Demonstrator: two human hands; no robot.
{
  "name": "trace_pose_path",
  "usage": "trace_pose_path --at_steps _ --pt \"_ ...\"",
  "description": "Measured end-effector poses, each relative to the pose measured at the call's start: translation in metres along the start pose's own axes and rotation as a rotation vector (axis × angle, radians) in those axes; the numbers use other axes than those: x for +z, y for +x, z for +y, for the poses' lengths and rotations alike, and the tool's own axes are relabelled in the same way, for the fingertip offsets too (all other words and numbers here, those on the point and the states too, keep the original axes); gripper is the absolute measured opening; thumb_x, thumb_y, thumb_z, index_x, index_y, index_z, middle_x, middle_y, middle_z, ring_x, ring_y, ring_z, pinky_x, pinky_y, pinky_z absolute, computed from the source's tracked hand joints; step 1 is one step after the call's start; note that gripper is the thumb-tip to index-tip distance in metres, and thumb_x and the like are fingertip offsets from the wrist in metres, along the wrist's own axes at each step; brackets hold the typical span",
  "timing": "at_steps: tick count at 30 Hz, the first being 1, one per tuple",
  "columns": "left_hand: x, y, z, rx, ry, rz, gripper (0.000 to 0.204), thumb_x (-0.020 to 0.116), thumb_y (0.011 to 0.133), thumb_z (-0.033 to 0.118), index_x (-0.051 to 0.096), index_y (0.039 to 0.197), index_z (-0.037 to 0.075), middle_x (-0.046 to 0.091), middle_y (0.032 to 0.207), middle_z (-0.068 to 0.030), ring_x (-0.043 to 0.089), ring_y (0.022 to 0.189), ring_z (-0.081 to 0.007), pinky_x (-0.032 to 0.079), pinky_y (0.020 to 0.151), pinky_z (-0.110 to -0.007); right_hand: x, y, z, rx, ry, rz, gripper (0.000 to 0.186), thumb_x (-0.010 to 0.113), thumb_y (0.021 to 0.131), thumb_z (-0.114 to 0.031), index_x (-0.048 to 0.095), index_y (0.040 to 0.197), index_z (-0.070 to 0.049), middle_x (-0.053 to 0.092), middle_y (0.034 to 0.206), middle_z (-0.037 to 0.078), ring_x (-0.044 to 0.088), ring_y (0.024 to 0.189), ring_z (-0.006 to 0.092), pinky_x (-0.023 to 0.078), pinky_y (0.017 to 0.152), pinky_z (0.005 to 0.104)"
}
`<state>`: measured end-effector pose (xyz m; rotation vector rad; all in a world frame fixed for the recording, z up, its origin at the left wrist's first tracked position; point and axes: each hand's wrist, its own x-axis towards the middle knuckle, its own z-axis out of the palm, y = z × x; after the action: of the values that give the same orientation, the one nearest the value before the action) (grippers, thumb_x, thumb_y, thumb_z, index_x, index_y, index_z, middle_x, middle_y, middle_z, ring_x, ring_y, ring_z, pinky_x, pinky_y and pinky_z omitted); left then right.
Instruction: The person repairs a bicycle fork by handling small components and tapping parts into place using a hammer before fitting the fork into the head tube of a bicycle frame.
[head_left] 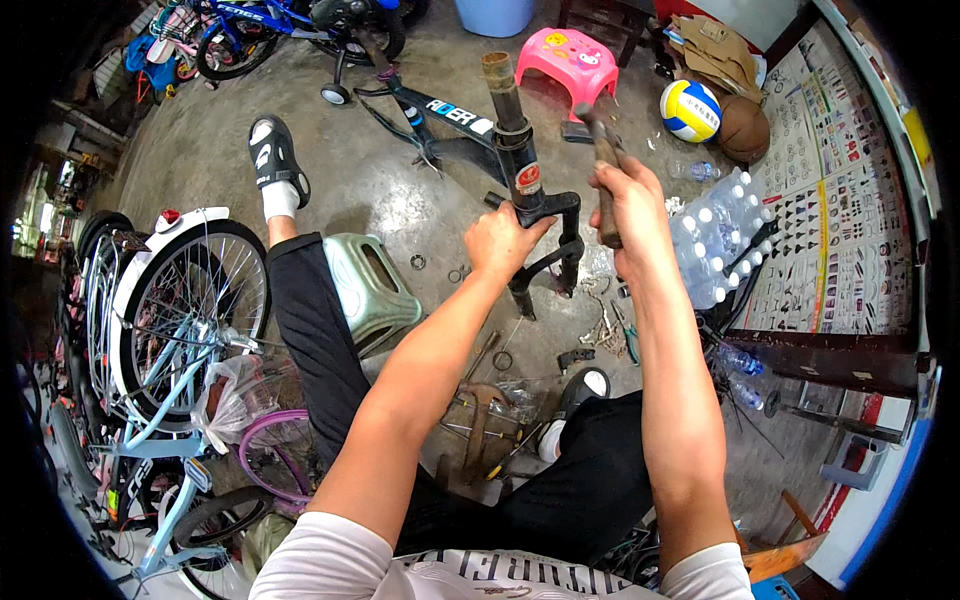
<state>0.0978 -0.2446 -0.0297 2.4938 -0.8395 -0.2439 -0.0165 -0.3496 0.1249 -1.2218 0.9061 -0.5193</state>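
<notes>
A black bicycle frame (455,118) lies ahead of me, joined at its head tube (524,172) to a black fork (566,225). A rusty metal tube (500,88) stands up from the head tube's top, with dark rings around its base. My left hand (503,243) is closed around the fork near its crown, just below the head tube. To the right, my right hand (634,200) grips a hammer (606,150) by its handle, raised beside the tube and apart from it. The hammer's head is small and slightly blurred.
A green stool (345,290) stands by my left leg, and a pink stool (568,62) ahead. Tools, including another hammer (482,410), lie between my feet. Bottled water (715,240) and balls (690,110) are at right; a light-blue bicycle (170,370) is at left.
</notes>
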Motion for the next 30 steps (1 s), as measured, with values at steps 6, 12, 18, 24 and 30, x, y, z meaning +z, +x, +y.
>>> trace_pose_path --at_steps 6,12,18,24,30 --pt "0.002 0.002 -0.008 -0.014 0.013 0.016 0.071 0.077 0.075 0.074 0.073 0.095 0.006 0.076 0.081 -0.0209 0.076 0.078 -0.0408 0.060 0.071 -0.052 0.018 -0.017 -0.015 0.014 -0.017 -0.268 0.046 0.063 0.095 -0.018 0.060 0.136 0.004 0.070 0.102 0.009 0.060 0.067 0.0153 0.048 0.057 0.0309" --pt "-0.001 0.000 0.003 -0.042 0.033 -0.026 0.071 0.078 0.075 0.073 0.073 0.095 0.005 0.075 0.081 -0.0213 0.075 0.078 -0.0419 0.060 0.071 -0.052 0.004 -0.002 -0.005 -0.028 0.019 -0.007 0.050 0.064 0.095 -0.018 0.059 0.139 0.004 0.069 0.099 0.009 0.060 0.067 0.0150 0.045 0.053 0.0311" --pt "0.010 0.002 -0.017 -0.022 0.007 0.015 0.072 0.078 0.075 0.074 0.073 0.098 0.005 0.076 0.082 -0.0214 0.076 0.080 -0.0413 0.060 0.072 -0.052 0.017 -0.009 -0.001 0.003 0.053 -0.271 0.054 0.064 0.097 -0.018 0.053 0.145 0.005 0.065 0.096 0.006 0.055 0.054 0.0120 0.042 0.047 0.0272" --pt "0.003 0.000 -0.001 -0.027 0.023 0.012 0.073 0.077 0.074 0.075 0.075 0.098 0.005 0.075 0.080 -0.0212 0.076 0.077 -0.0402 0.059 0.069 -0.052 -0.003 -0.002 0.000 0.038 0.074 0.064 0.055 0.065 0.094 -0.018 0.054 0.143 0.005 0.068 0.097 0.008 0.057 0.059 0.0155 0.047 0.054 0.0311" --pt "0.010 0.001 -0.017 -0.007 -0.037 0.012 0.064 0.079 0.077 0.068 0.074 0.098 0.007 0.076 0.082 -0.0202 0.076 0.078 -0.0396 0.060 0.069 -0.050 0.019 -0.022 -0.018 0.008 0.073 -0.331 0.039 0.064 0.099 -0.021 0.060 0.131 0.001 0.066 0.099 0.007 0.055 0.054 0.0112 0.040 0.043 0.0272"
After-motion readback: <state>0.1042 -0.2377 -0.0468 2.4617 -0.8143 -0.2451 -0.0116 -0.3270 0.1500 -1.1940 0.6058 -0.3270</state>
